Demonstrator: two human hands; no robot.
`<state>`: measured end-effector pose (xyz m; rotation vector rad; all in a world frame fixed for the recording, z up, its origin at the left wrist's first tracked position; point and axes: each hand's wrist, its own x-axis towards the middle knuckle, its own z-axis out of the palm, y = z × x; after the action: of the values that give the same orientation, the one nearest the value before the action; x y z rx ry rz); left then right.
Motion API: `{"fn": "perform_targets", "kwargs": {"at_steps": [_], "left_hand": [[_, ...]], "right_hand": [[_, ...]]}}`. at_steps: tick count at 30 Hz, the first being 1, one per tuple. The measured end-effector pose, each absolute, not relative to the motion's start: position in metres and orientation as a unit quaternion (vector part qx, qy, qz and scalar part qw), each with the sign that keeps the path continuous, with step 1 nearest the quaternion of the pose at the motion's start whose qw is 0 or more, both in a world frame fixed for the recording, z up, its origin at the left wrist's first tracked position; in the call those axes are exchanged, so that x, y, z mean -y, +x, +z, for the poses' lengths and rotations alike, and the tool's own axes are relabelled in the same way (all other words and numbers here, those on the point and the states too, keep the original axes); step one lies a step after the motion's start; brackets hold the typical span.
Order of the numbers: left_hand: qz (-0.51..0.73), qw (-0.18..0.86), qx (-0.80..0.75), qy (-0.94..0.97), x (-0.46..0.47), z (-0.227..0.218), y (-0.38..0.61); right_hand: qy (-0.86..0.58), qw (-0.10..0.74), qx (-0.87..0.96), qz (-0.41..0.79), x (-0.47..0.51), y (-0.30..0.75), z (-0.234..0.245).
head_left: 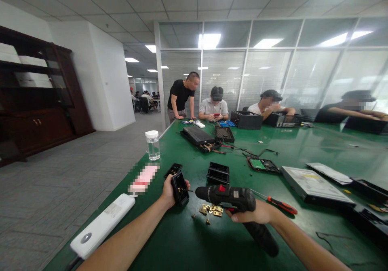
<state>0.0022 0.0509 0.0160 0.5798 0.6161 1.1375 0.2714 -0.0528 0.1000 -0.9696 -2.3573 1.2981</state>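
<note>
My left hand [169, 191] is closed around a small black plastic box [180, 188], held tilted with its open side facing right; brass-coloured bits show inside. In my right hand [253, 213] is a black cordless drill [226, 196] with a red switch, its bit pointing left and close to the box; whether the bit touches it I cannot tell. Under the drill's chuck lie several brass plates [211, 210] and a few screws [207, 221]. Another black box [175, 169] sits just behind my left hand. Farther right stands a black two-part tray [218, 174].
A white power strip [103, 224] and a water bottle [153, 145] line the left table edge. An orange-black screwdriver [281, 205], a silver drive [315, 184] and a green circuit board [257, 164] lie on the right. Several people sit or stand at the far side.
</note>
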Motion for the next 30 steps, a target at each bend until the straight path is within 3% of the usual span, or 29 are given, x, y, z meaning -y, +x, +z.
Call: {"fn": "perform_targets", "kwargs": {"at_steps": [30], "left_hand": [[0.52, 0.76, -0.286, 0.265, -0.05, 0.0165, 0.0019]], "right_hand": [[-0.338, 0.146, 0.815, 0.448, 0.0537, 0.2711, 0.1003]]}}
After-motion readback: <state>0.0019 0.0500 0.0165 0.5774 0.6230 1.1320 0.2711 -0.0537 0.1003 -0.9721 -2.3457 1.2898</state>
